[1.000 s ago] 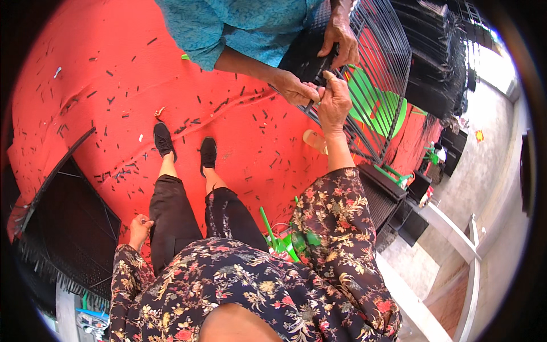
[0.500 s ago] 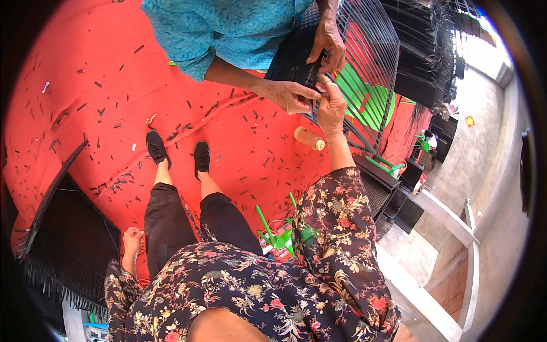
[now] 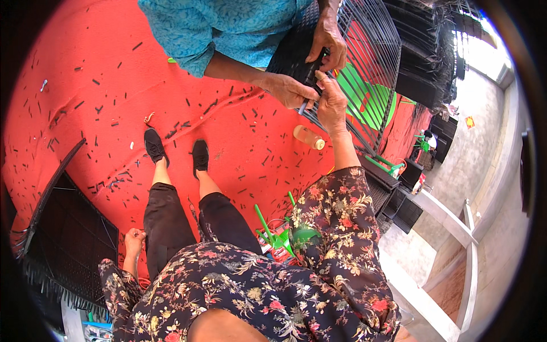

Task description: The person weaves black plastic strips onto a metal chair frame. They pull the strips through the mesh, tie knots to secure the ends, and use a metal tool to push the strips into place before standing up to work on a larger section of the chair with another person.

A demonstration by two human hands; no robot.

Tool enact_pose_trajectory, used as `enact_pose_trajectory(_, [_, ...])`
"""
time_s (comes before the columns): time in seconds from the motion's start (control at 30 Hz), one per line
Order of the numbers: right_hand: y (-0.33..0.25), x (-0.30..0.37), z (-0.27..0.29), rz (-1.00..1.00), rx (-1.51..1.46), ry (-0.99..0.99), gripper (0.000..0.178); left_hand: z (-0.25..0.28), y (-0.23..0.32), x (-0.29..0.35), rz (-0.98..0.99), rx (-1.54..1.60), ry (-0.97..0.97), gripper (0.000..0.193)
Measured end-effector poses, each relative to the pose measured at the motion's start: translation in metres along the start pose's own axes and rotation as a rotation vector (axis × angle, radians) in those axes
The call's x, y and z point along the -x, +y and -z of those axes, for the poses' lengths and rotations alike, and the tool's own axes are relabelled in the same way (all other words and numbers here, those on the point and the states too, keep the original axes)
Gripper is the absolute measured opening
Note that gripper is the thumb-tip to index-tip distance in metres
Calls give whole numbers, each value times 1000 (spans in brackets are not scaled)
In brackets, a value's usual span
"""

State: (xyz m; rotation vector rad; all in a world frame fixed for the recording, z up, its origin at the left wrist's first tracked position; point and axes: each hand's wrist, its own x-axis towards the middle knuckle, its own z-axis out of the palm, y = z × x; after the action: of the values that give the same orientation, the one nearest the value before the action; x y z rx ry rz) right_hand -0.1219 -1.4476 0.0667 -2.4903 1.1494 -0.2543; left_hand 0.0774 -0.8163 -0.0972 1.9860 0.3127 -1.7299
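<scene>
My right hand [image 3: 331, 105] reaches up to the edge of a black woven panel [image 3: 293, 57], its thumb and fingers bent together at the edge. Whether it pinches a strip there is too small to tell. A person in a blue patterned shirt holds the same edge, with one hand [image 3: 329, 43] above mine and the other hand [image 3: 290, 90] to its left. A small greyish piece [image 3: 303, 106] shows under that lower hand. Low beside my thigh, my left hand [image 3: 134, 242] hangs with its fingers curled; what they hold, if anything, is hidden.
Short black scraps litter the red floor covering [image 3: 188, 68]. A capped bottle [image 3: 309, 137] lies below the panel. Black slatted frame [image 3: 370, 57] stands upper right, before stacked black pieces [image 3: 421, 57]. Another black woven piece [image 3: 74, 228] is at left, a green stool [image 3: 276, 239] near my knees.
My right hand's fingertips have shifted slightly up and left along the panel's edge. The greyish piece under the other person's lower hand shows more. My left hand stays beside my thigh.
</scene>
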Motion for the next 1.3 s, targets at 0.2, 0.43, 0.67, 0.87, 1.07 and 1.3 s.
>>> enact_pose_trajectory(0.2, [-2, -1, 3, 2, -7, -37, 48, -7, 5, 2, 38, 0, 0, 12])
enact_pose_trajectory(0.43, [-14, -6, 12, 119, 229, -187, 49, -11, -2, -2, 9, 12, -1, 11])
enact_pose_trajectory(0.67, [-23, -12, 12, 218, 474, -295, 48, -14, 0, -3, 13, 12, -11, 11])
enact_pose_trajectory(0.87, [-22, -10, 10, 196, 454, -270, 42, -17, 4, -2, 13, -14, 8, 11])
enact_pose_trajectory(1.07, [12, 8, -2, -215, -260, 78, 23, -19, 14, -1, 16, -16, 28, 10])
enact_pose_trajectory(1.3, [23, -8, -9, -468, -367, 86, 22, -22, 8, 0, -27, -48, 9, 11])
